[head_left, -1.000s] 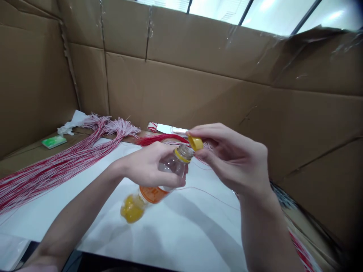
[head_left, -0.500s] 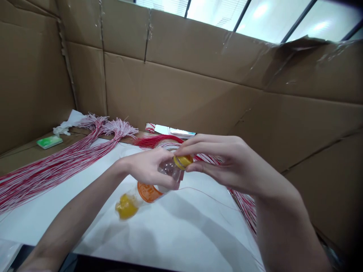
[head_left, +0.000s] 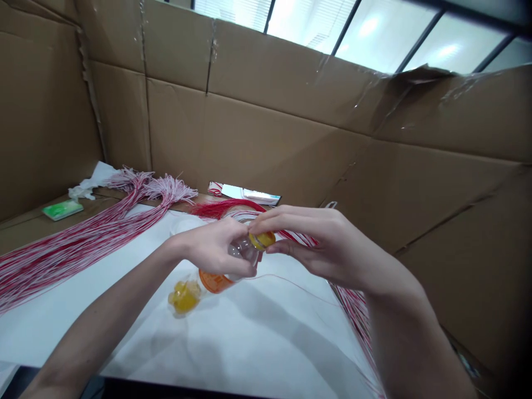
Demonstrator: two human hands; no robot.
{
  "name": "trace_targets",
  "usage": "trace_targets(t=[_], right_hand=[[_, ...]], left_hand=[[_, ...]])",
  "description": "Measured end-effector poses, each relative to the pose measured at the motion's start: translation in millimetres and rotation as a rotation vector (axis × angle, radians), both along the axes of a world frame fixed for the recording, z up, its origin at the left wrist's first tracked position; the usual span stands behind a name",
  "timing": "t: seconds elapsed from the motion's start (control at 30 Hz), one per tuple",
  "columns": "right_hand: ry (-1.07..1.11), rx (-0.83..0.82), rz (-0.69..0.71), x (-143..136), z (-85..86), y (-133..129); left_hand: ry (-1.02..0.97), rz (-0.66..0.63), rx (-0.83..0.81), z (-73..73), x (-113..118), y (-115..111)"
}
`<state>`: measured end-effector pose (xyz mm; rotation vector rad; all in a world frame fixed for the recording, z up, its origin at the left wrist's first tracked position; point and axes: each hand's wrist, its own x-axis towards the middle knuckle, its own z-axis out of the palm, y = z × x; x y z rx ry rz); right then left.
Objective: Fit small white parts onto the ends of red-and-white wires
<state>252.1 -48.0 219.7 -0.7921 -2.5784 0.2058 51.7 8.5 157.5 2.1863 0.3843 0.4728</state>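
Observation:
A clear plastic bottle with an orange label (head_left: 215, 281) lies tilted over the white sheet (head_left: 266, 338), its base toward the lower left with yellow liquid (head_left: 184, 297) inside. My left hand (head_left: 218, 246) is wrapped round its upper part. At the neck end, the fingertips and thumb of my right hand (head_left: 307, 233) pinch the yellow cap (head_left: 262, 240). The cap sits at the bottle's mouth; whether it is still threaded on cannot be told.
Long bundles of red and white strings (head_left: 95, 235) cross the left side, with more strings (head_left: 355, 310) at the right. A green packet (head_left: 62, 210), crumpled tissue (head_left: 85, 188) and flat box (head_left: 245, 194) lie toward the back. Cardboard walls (head_left: 266, 144) stand behind.
The whole view has shifted slightly, so the hands and bottle appear a little further left. Both hands keep their hold, and the bottle's base looks slightly more end-on.

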Motion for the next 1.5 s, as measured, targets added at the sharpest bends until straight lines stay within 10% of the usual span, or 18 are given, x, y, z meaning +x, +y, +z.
trace_targets(t=[0.33, 0.57, 0.77, 1.0, 1.23, 1.4, 1.5], right_hand=[[-0.043, 0.057, -0.046, -1.5, -0.2, 2.2], [0.177, 0.267, -0.276, -33.0, -30.7, 14.6], [0.522, -0.267, -0.182, -43.5, -37.0, -14.1], [0.092, 0.221, -0.012, -6.8, -20.8, -21.3], [-0.162, 0.548, -0.046, -13.2, -34.8, -20.6], [-0.188, 0.629, 0.300, -29.3, -43.9, -40.0], [-0.152, 0.577, 0.378, -40.1, -54.8, -53.7]], left_hand=[[-0.015, -0.112, -0.037, -3.1, 0.0, 5.9], [-0.009, 0.180, 0.092, -11.0, 10.9, -9.2], [-0.143, 0.270, 0.036, -3.0, 6.3, -16.3], [-0.109, -0.097, -0.213, 13.1, -6.3, -20.9], [-0.050, 0.282, -0.092, -11.8, 1.7, -65.6], [-0.043, -0.322, -0.491, -47.8, 6.4, -77.3], [-0.053, -0.113, -0.289, -65.0, 3.0, -93.5]])
